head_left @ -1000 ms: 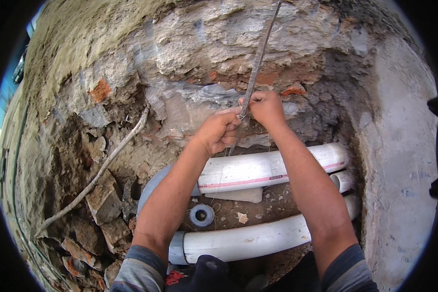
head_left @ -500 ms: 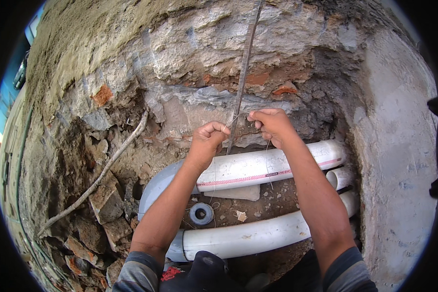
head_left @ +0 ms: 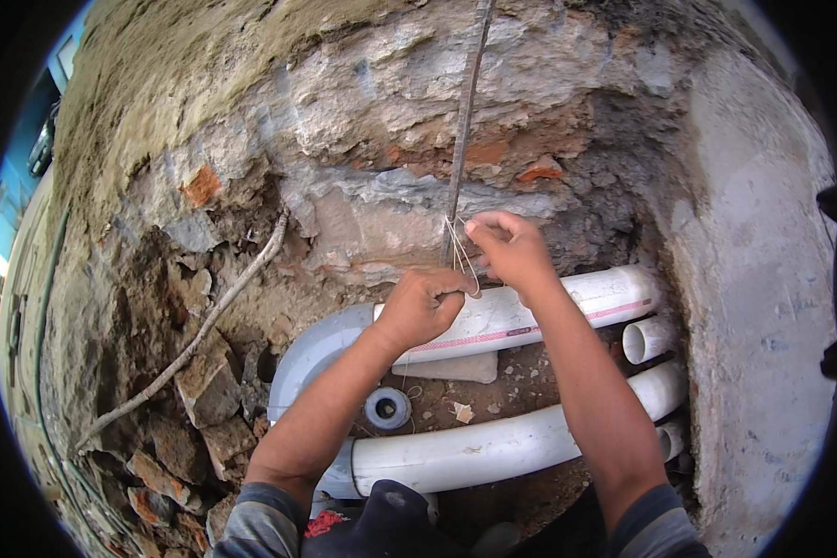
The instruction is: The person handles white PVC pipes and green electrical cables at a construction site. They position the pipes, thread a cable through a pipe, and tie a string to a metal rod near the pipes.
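Note:
A thin pale string [head_left: 461,247] is looped round a narrow upright bar [head_left: 465,121] in front of the broken earth wall. My left hand [head_left: 426,305] is closed, with the string running into its fingertips just below the loop. On the bar's right side, my right hand [head_left: 513,249] has thumb and forefinger pinched at the string close to the loop. Beneath both hands lies a thick white pipe [head_left: 567,302] with a red printed stripe. It joins a grey elbow [head_left: 314,344] on the left. A loose string end hangs below my left hand.
A second white pipe [head_left: 474,456] runs nearer me. Between the pipes sits a small grey ring [head_left: 387,408]. A crooked stick [head_left: 205,330] leans over broken rubble [head_left: 181,451] at left. A smooth concrete wall [head_left: 758,279] rises on the right.
My left hand has moved down and to the right, drawing the string below the loop. My right hand has shifted slightly lower and stays near the bar.

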The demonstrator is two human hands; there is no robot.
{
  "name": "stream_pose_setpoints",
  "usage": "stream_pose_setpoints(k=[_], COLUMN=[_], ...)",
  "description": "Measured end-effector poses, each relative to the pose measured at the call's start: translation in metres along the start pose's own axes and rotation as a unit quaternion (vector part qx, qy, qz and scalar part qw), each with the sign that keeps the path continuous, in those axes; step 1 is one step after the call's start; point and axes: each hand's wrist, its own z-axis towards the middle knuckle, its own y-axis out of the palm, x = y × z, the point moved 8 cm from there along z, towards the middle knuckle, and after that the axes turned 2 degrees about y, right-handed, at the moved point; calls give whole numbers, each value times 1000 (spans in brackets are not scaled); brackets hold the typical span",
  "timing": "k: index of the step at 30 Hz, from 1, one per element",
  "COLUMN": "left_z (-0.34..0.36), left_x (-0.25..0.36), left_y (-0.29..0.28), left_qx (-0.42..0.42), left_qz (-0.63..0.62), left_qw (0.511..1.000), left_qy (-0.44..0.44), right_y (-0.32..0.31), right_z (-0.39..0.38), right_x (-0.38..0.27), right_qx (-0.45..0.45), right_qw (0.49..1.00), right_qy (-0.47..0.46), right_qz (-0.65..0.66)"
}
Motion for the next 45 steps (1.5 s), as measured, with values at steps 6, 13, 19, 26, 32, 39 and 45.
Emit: stream_pose_setpoints(k=[6,13,19,26,32,39,45], left_z=[-9,-10,-10,-15,-26,-38,-17], left_x=[9,6,13,16,-23,-51,-74], left_y=[12,11,20,14,7,10,-17], left_qx=[-11,13,6,68,126,87,212], left_qz=[13,-25,-46,-99,-215,-327,-252], left_qw=[1000,999,997,986,936,862,910], left_qy=[-10,-30,-54,-115,-250,-378,-250], right_y=[16,1,-13,-60,-79,-66,-55], right_z=[-15,-35,-51,-107,-124,-106,-79], right_x=[-2,-5,10,-6,-22,-23,-31], right_qx=[-93,-36,1,18,21,6,15], right_qw=[983,995,949,844,882,999,977], right_qy=[-26,-42,-18,-46,-77,-16,-112], right_qz=[-159,-80,314,534,465,31,-182])
